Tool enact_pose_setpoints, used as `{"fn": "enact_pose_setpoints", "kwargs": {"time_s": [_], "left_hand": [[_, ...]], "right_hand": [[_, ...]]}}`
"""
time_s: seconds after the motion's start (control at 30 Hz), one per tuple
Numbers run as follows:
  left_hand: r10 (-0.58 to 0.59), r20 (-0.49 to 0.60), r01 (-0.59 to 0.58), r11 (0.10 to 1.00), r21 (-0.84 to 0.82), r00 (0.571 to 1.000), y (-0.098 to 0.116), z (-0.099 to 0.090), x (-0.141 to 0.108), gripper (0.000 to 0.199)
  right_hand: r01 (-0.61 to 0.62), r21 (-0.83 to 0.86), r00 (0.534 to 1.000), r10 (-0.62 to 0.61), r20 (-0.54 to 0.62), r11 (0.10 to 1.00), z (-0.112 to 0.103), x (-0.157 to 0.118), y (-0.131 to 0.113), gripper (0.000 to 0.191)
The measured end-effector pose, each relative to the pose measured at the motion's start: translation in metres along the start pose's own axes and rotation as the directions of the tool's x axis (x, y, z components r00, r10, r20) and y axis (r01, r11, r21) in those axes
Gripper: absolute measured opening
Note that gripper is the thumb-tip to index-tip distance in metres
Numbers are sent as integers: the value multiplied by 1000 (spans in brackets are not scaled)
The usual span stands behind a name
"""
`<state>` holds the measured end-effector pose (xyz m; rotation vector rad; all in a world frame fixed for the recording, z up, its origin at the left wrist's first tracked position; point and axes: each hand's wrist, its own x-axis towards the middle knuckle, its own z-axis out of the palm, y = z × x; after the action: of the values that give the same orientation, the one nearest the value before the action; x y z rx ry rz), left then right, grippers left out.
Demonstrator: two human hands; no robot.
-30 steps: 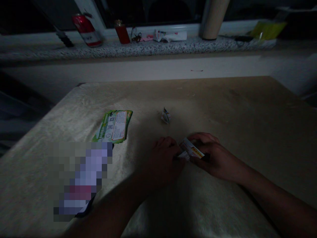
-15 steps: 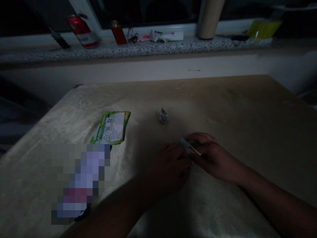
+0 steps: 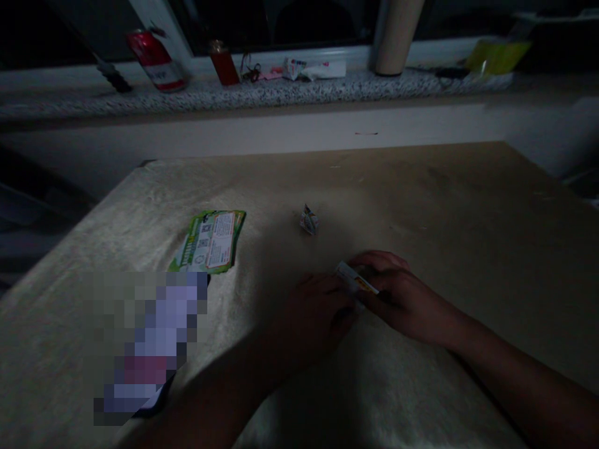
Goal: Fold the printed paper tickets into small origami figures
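A small piece of printed paper (image 3: 356, 278), white with a yellow-orange patch, lies between my hands low over the table. My right hand (image 3: 392, 293) has its fingers closed on the paper's right end. At the paper's left side is my left hand (image 3: 322, 312), dark in shadow, its fingers bent against the sheet; their exact hold is hard to make out. Beyond the hands stands a small folded paper piece (image 3: 309, 220) with a pointed top.
Left on the table (image 3: 444, 206) lie a green printed packet (image 3: 210, 242) and a blurred-out, phone-like lit object (image 3: 159, 337). The granite sill (image 3: 271, 93) behind carries a red can (image 3: 156, 61), a red lighter (image 3: 224, 64), crumpled wrappers (image 3: 313, 68) and a beige cylinder (image 3: 397, 37).
More of the paper's left end shows now, as my left fingers have shifted slightly left and down. My right hand stays nearly in place.
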<state>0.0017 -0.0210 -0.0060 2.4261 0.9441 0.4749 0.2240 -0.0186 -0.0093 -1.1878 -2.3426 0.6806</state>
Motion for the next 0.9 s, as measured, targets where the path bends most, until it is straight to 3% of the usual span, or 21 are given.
{"fn": "enact_pose_setpoints", "kwargs": {"time_s": [0.2, 0.5, 0.6, 0.73, 0.9], "left_hand": [[-151, 48, 153, 987, -46, 987, -5, -9, -1, 13], [-289, 1, 285, 945, 162, 957, 10, -1, 2, 19], [-258, -3, 256, 956, 144, 966, 3, -1, 1, 19], [-109, 7, 109, 994, 21, 994, -5, -4, -3, 9], [93, -32, -89, 990, 107, 995, 2, 1, -1, 16]], "right_hand": [[2, -11, 1000, -2, 4, 1000, 0, 0, 0, 22], [-19, -44, 1000, 20, 2, 999, 1, -1, 0, 15], [-28, -59, 1000, 28, 0, 998, 0, -1, 0, 12], [-23, -40, 1000, 24, 18, 999, -2, -1, -1, 13], [-12, -12, 1000, 12, 18, 1000, -2, -1, -1, 14]]}}
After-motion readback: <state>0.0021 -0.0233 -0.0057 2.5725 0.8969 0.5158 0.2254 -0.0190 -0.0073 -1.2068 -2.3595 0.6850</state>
